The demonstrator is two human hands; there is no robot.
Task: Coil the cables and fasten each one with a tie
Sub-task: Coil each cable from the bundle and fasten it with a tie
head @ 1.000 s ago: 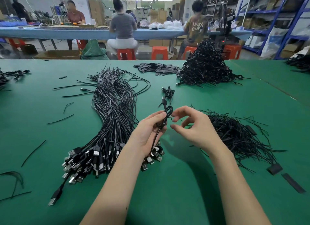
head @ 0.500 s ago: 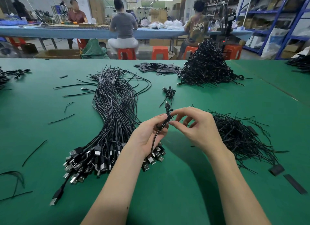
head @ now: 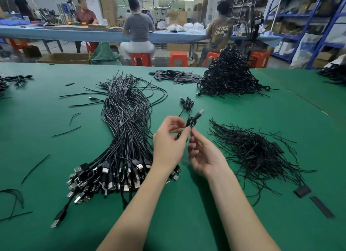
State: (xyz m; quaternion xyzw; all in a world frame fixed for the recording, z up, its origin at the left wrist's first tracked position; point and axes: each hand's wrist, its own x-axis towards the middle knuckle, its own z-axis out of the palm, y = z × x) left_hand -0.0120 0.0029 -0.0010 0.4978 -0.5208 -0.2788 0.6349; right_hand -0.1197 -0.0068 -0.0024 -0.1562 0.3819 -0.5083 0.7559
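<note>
Left hand (head: 169,144) pinches a small coiled cable (head: 191,122) at fingertip height above the desk (head: 187,222), between the bundle (head: 127,130) of uncoiled cables and the pile of ties (head: 252,149). Right hand (head: 204,155) is at the coil's lower edge, fingers curled; whether it grips cable or a tie cannot be told. Judged step: fastening this coil. The next move calls for twisting the tie tight without loosening the loops.
</note>
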